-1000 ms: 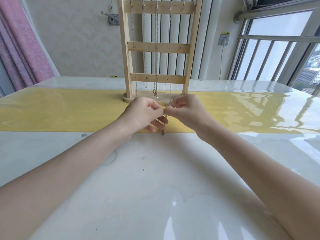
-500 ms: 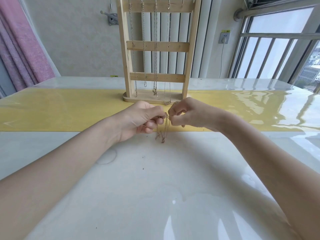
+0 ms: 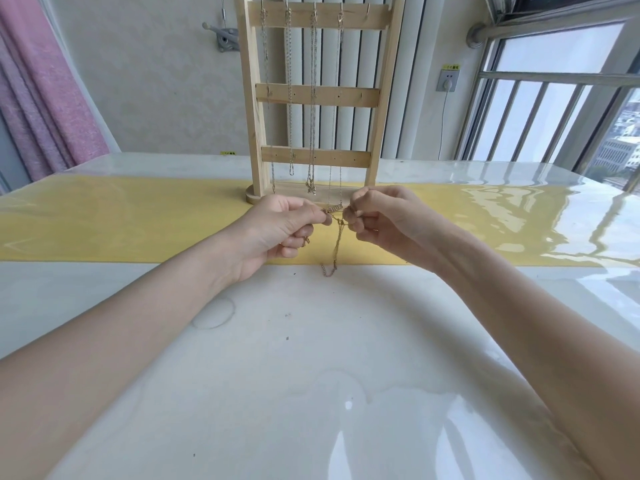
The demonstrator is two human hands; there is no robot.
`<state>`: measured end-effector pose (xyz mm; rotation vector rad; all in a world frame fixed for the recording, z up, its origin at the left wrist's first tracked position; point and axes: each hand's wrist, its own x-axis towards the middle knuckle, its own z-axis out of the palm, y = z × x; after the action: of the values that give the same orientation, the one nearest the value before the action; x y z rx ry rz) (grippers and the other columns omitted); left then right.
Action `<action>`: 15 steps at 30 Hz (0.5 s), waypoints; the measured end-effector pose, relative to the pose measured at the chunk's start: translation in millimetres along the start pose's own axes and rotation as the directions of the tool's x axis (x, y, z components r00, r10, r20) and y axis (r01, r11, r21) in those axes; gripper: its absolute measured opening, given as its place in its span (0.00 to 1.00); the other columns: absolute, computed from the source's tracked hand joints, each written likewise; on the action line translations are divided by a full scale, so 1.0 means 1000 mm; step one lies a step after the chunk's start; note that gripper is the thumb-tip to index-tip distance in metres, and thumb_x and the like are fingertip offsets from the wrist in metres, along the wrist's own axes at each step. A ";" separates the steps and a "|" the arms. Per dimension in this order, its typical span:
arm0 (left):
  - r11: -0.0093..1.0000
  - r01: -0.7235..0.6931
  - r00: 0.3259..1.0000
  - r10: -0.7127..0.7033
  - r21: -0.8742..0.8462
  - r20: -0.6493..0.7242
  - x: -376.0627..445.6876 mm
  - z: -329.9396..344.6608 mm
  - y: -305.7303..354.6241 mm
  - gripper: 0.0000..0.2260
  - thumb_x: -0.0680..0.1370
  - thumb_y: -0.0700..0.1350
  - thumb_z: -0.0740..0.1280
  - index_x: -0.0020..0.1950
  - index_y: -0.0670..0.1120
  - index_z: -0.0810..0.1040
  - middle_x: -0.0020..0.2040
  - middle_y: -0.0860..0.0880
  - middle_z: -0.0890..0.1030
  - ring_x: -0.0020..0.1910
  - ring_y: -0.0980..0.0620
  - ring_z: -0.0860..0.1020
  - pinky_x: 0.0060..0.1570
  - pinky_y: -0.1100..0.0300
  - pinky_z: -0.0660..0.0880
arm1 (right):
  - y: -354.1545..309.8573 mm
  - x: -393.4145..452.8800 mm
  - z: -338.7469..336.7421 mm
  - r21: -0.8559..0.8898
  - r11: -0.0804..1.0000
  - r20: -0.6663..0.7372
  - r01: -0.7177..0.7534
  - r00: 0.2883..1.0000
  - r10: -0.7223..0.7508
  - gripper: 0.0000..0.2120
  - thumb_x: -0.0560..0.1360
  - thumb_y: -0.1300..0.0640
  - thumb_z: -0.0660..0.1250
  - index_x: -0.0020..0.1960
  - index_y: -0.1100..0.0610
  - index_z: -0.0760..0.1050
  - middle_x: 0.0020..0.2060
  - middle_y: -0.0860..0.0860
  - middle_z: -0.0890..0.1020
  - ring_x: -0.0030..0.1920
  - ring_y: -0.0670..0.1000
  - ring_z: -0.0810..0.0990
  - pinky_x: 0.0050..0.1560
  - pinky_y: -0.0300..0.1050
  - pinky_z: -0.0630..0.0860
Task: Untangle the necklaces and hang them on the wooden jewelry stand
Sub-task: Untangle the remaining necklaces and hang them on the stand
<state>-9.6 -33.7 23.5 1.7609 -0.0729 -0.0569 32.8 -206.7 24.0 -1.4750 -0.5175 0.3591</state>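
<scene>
A thin gold necklace (image 3: 336, 247) hangs between my two hands just above the table, its loop dangling down to the yellow strip's near edge. My left hand (image 3: 280, 230) pinches one part of the chain, with more chain tucked under its fingers. My right hand (image 3: 377, 216) pinches the chain a few centimetres to the right. Right behind my hands stands the wooden jewelry stand (image 3: 317, 95), upright on its base, with several chains (image 3: 313, 98) hanging from hooks on its top bar. The hook at the top right holds nothing.
The glossy white table (image 3: 277, 375) carries a yellow strip (image 3: 121, 220) across its width. A pink curtain (image 3: 45, 84) hangs at the left, window bars (image 3: 540, 109) at the right. A wall socket with a cord (image 3: 448, 79) sits behind the stand.
My hands have drawn slightly apart and lifted, stretching a short piece of chain between them. More of the necklace now hangs free below my fingers.
</scene>
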 end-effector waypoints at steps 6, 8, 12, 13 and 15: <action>0.997 -0.044 0.997 0.047 0.067 -0.055 0.002 0.005 -0.003 0.02 0.73 0.42 0.71 0.42 0.45 0.81 0.22 0.57 0.63 0.20 0.59 0.60 0.20 0.70 0.56 | 0.003 0.001 0.004 -0.021 0.999 0.004 -0.041 0.999 0.041 0.11 0.78 0.65 0.59 0.37 0.58 0.68 0.28 0.52 0.72 0.30 0.49 0.68 0.32 0.36 0.67; 0.996 -0.041 0.995 0.048 0.084 -0.088 0.002 0.005 -0.003 0.03 0.73 0.44 0.71 0.43 0.45 0.81 0.20 0.59 0.64 0.20 0.59 0.61 0.18 0.70 0.57 | 0.003 0.001 0.006 -0.015 0.999 -0.004 -0.051 0.999 0.051 0.11 0.78 0.64 0.59 0.37 0.58 0.69 0.29 0.52 0.71 0.30 0.49 0.68 0.31 0.37 0.67; 0.998 -0.037 0.986 0.046 0.059 -0.159 0.004 0.002 -0.001 0.03 0.73 0.44 0.71 0.41 0.46 0.80 0.21 0.57 0.64 0.17 0.59 0.61 0.18 0.70 0.56 | 0.001 -0.001 0.000 0.042 0.997 0.003 -0.069 0.998 0.068 0.09 0.77 0.64 0.62 0.39 0.57 0.71 0.29 0.50 0.71 0.30 0.48 0.68 0.31 0.36 0.67; 0.998 -0.035 0.984 0.043 0.050 -0.175 0.005 0.002 -0.001 0.03 0.73 0.44 0.71 0.40 0.46 0.79 0.24 0.55 0.63 0.17 0.59 0.60 0.18 0.70 0.55 | 0.001 -0.001 -0.001 0.014 0.998 0.003 -0.069 0.998 0.069 0.08 0.77 0.64 0.64 0.39 0.57 0.73 0.29 0.50 0.71 0.30 0.47 0.68 0.31 0.36 0.68; 0.998 -0.026 0.978 0.038 0.059 -0.204 0.006 0.001 -0.002 0.05 0.74 0.44 0.70 0.38 0.48 0.78 0.26 0.53 0.63 0.18 0.59 0.60 0.19 0.69 0.56 | 0.003 0.000 -0.002 -0.105 0.991 -0.021 -0.084 0.996 0.082 0.07 0.75 0.64 0.67 0.39 0.58 0.75 0.29 0.50 0.71 0.30 0.47 0.68 0.33 0.35 0.68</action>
<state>-4.0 -34.3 21.7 1.8122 0.0474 0.1518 34.0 -208.3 21.1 -1.6043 -0.4693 0.3894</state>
